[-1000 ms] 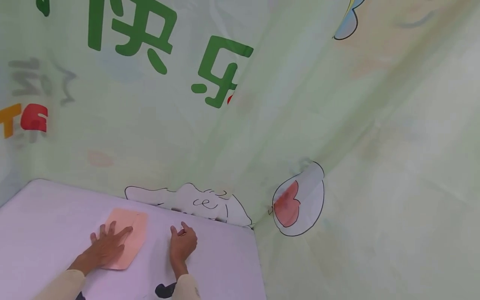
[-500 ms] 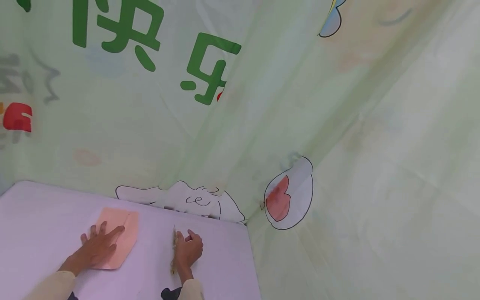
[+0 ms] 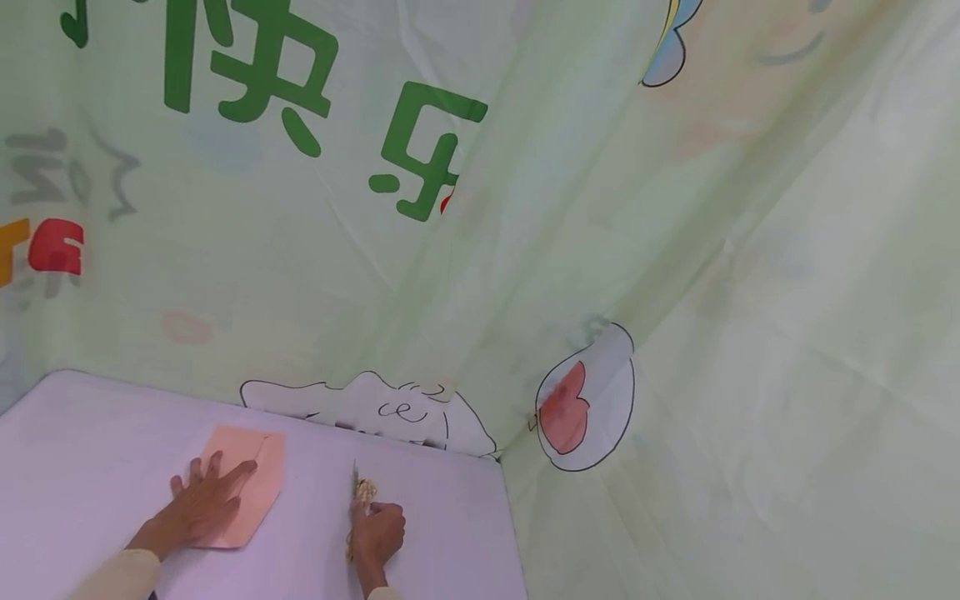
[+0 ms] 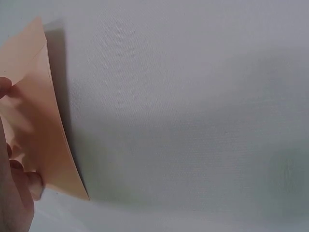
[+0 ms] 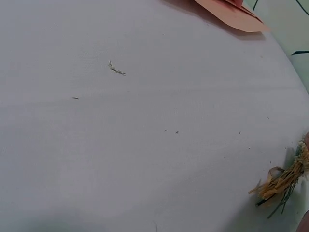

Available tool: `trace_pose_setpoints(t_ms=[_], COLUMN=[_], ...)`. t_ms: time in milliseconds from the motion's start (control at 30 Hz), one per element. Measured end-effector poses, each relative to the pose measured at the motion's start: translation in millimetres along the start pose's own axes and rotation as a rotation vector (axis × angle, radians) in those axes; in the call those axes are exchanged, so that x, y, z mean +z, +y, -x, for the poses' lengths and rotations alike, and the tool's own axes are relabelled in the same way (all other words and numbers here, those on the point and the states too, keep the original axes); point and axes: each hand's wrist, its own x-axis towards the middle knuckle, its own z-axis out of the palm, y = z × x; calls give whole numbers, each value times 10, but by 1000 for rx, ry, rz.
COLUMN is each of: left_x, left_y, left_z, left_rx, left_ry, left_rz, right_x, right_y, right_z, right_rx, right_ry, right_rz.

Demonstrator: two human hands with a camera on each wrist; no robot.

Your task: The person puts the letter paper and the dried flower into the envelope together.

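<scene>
A peach-pink paper piece shaped like an envelope point(image 3: 262, 492) lies on the table, its lower corners slanted. My left hand point(image 3: 198, 504) rests across it with fingers spread. In the left wrist view, the edge of the envelope point(image 4: 53, 111) bows up and throws a shadow, with fingertips on its face. To the right, my right hand point(image 3: 381, 533) grips a small bundle of dried stems point(image 3: 364, 490) tied with straw-coloured strands. The right wrist view shows loose straw ends and green stems of the bundle point(image 5: 282, 183) at the right edge, most of the hand being out of frame.
Small dry scraps, including a twig bit point(image 5: 117, 71), are scattered on the pale table point(image 3: 442, 517). A printed cloth backdrop point(image 3: 315, 267) with green characters rises behind the table and along its right side.
My right hand has turned, its fingers more closed; the bundle, not visible a second ago, shows along it with its straw tie above the fingers. My left hand stays on the envelope.
</scene>
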Motion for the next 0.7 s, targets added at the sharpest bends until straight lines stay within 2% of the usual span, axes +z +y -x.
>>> trace_pose_setpoints(t_ms=[233, 500, 700], left_x=[-7, -52, -37], left_y=[-4, 44, 46], left_z=[-13, -11, -6], left_rx=[-16, -20, -30], left_ry=[-30, -23, -24], left_rz=[15, 15, 16], right_x=[64, 93, 61], right_y=[46, 44, 18], right_z=[42, 72, 98], right_rx=[34, 37, 30], right_ry=[9, 28, 29], right_rz=[-17, -6, -7])
